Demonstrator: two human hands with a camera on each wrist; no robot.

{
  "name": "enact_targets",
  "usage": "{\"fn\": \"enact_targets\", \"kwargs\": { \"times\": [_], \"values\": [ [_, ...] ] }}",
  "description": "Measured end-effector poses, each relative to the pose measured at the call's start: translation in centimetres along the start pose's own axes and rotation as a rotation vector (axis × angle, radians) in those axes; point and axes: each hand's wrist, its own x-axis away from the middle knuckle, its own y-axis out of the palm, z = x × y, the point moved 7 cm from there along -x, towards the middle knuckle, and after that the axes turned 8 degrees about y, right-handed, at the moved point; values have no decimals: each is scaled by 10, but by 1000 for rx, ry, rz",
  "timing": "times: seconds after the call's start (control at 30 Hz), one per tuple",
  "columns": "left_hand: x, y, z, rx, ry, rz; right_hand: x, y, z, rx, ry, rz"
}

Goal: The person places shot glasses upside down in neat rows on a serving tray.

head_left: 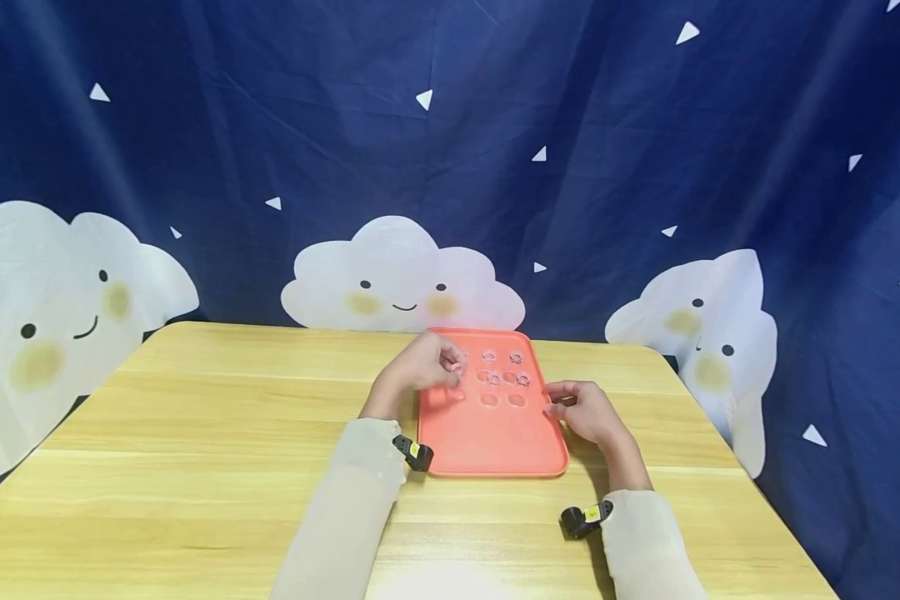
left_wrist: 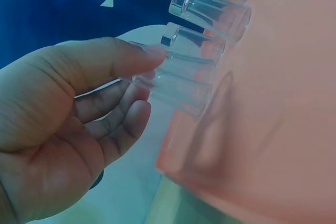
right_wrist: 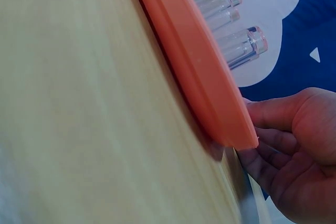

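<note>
A coral-pink tray (head_left: pixel 495 442) lies on the table, with several small clear glasses (left_wrist: pixel 210 11) grouped on its far half. They stand upside down, thick bases up. At the tray's left side my left hand (head_left: pixel 429 365) pinches the base end of one clear glass (left_wrist: pixel 181 95) between thumb and fingers, the rim of that glass close over the tray. On the opposite side, my right hand (head_left: pixel 587 410) grips the tray's edge, thumb at the upper rim and fingers lower down, as the right wrist view shows.
The wooden table (head_left: pixel 195 467) extends on both sides of the tray and toward me. Behind it hangs a dark blue curtain (head_left: pixel 480 183) printed with white clouds and small triangles. Both wrists carry small black cameras (head_left: pixel 414 453).
</note>
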Motion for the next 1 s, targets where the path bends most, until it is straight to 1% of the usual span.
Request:
{"fn": "enact_targets", "kwargs": {
  "times": [0.27,0.4,0.63,0.83,1.0],
  "values": [
    [-2,5,3,-65,10,-36,-1,0,0,2,7,-1],
    [-2,8,4,-93,9,-40,0,0,-1,6,8,0],
    [-2,12,3,-88,-2,-41,0,0,-1,10,23,-2],
    [-1,12,3,-101,-17,-33,0,0,-2,10,12,-5],
    [0,12,0,-94,-15,-27,0,0,-1,13,18,-3]
  ]
}}
